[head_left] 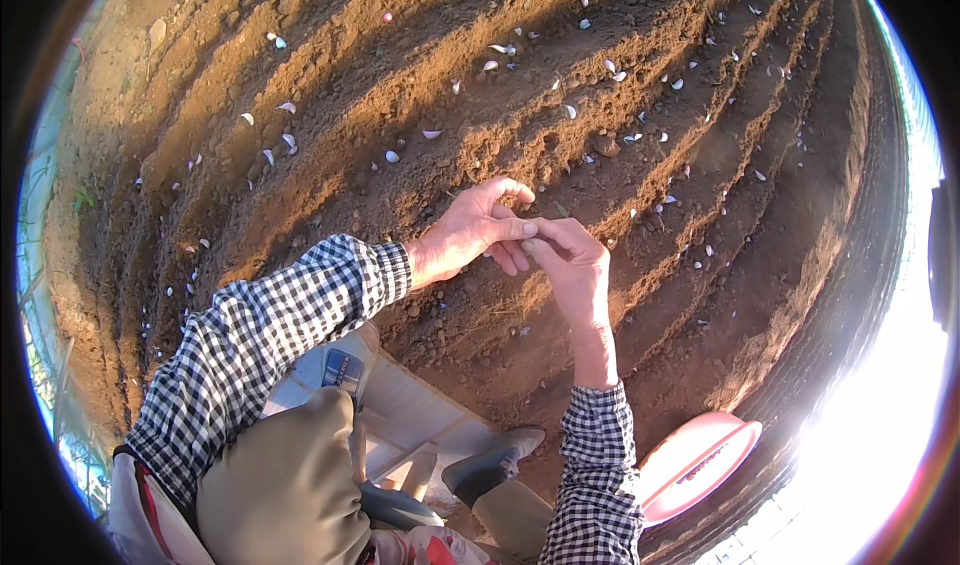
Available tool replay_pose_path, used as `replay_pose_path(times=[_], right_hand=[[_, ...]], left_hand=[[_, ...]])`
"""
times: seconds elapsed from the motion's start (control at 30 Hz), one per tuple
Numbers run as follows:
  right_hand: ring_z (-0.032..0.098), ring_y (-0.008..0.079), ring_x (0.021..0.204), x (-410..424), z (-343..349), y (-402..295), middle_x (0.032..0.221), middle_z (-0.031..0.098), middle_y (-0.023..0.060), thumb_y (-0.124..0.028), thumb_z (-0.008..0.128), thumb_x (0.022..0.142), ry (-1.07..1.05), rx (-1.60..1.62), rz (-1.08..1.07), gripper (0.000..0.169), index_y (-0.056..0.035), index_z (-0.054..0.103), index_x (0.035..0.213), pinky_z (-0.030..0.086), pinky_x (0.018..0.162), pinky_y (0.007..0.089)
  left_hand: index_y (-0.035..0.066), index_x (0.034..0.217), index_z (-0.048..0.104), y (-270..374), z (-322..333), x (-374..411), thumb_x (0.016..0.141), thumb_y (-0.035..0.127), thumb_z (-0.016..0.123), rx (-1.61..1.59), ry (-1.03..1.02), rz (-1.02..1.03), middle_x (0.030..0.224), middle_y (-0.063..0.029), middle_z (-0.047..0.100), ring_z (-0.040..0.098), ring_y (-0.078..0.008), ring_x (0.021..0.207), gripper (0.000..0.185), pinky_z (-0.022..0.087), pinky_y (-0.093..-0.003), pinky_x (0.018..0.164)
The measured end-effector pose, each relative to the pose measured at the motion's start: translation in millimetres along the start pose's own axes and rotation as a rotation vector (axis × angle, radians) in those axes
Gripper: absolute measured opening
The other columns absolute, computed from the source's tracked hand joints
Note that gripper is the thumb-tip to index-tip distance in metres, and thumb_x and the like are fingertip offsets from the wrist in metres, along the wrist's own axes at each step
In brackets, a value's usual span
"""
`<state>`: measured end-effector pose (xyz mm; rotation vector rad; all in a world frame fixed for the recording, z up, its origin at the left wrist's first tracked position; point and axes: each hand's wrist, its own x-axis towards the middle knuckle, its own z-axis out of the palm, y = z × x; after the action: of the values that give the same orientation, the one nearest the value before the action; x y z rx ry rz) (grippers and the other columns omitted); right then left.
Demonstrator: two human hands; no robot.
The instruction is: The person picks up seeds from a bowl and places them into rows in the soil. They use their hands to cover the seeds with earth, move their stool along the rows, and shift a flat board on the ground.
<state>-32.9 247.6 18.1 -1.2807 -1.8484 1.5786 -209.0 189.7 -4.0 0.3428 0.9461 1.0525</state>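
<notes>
My left hand and my right hand meet above the furrowed soil, thumbs and fingertips touching. Whether something small is pinched between them is hidden by the fingers. The left index finger is bent and stands apart from the thumb. On the ground beyond the hands lie many pale garlic cloves, strewn along the furrows. Nearest on the far left side are a rounded white clove and a pinkish clove. Another clove lies farther out, and a small one sits right of my hands.
A pink plastic basin stands on the soil right of my right forearm. Below my hands are pale boards, my dark shoe and my bent knee. Soil ridges run diagonally ahead. Strong glare fills the right edge.
</notes>
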Motion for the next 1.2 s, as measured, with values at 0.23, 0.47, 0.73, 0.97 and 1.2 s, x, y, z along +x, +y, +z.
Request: replay_pose_path(times=[0.23,0.47,0.73,0.97,1.2], right_hand=[[0.068,0.0174,0.072,60,-26,25,0.088,0.072,0.0083,-0.014,0.072,0.087,0.337,-0.698,-0.336,0.012,-0.0056,0.075,0.096,0.053,0.062,0.0276],[0.065,0.0238,0.083,130,-31,70,0.082,0.065,0.0043,-0.016,0.065,0.085,0.364,-1.301,-0.293,0.009,-0.0116,0.065,0.078,0.047,0.072,0.04],[0.067,0.017,0.077,146,1,30,0.083,0.071,0.0057,-0.021,0.073,0.087,0.438,-1.003,-0.433,0.011,-0.0102,0.071,0.087,0.052,0.067,0.0323],[0.065,0.0171,0.073,109,17,1,0.082,0.068,0.0052,-0.015,0.07,0.088,0.267,-0.569,-0.288,0.006,-0.0097,0.072,0.088,0.053,0.068,0.0342],[0.068,0.0144,0.079,79,-42,38,0.088,0.073,0.0061,-0.012,0.072,0.087,0.596,-0.783,-0.269,0.004,-0.0111,0.074,0.09,0.06,0.07,0.025]], left_hand=[[0.005,0.15,0.028,1,1,3,0.098,0.03,0.063,0.0,-0.02,-0.044,0.091,-0.0156,0.067,0.07,-0.0212,0.078,0.067,0.06,-0.0339,0.069],[0.002,0.148,0.029,-28,-5,-28,0.103,0.028,0.054,0.047,0.015,-0.203,0.095,-0.0159,0.066,0.069,-0.0204,0.08,0.058,0.06,-0.0335,0.071],[-0.002,0.143,0.037,-37,-8,-40,0.102,0.04,0.053,0.108,0.041,-0.26,0.096,-0.0161,0.064,0.068,-0.0207,0.079,0.06,0.058,-0.0329,0.07],[0.001,0.14,0.041,-21,-13,-33,0.103,0.037,0.052,-0.019,0.093,-0.158,0.103,-0.0161,0.066,0.069,-0.0226,0.086,0.053,0.059,-0.0338,0.074],[0.002,0.118,0.063,37,-20,15,0.098,0.01,0.059,0.617,0.302,0.307,0.095,-0.0076,0.067,0.065,-0.0108,0.068,0.022,0.055,-0.0236,0.054]])
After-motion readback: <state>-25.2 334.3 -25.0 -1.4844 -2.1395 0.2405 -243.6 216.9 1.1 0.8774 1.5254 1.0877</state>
